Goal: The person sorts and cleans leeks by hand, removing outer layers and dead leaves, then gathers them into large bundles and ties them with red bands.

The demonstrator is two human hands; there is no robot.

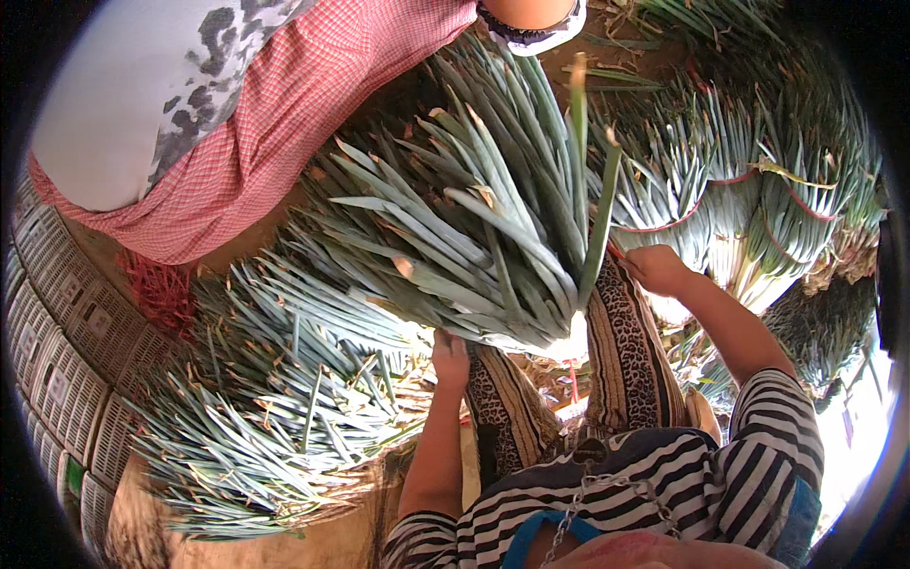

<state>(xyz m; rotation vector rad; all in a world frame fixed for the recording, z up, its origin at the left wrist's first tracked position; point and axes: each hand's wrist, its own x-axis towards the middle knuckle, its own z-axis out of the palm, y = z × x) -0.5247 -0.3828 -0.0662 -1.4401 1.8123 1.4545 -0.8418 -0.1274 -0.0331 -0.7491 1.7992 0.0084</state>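
A large loose bundle of green onions [498, 235] lies across my lap and knees, its leaf tips fanning away from me and its white stems near my legs. My left hand [450, 358] is at the bundle's left edge, beside my left knee, its fingertips partly hidden under the leaves. On the other side, my right hand [657, 270] is closed beside my right knee, with a short piece of red string [613, 249] at its fingers. Another length of red string [573, 380] hangs below the white stems, between my legs.
Loose green onions [270, 419] are heaped at left. Several bundles tied with red string [711, 192] stand at right. Stacked plastic crates [78, 363] line the left edge, near a tangle of red strings [160, 288]. Another person in a red checked cloth [298, 92] is close at upper left.
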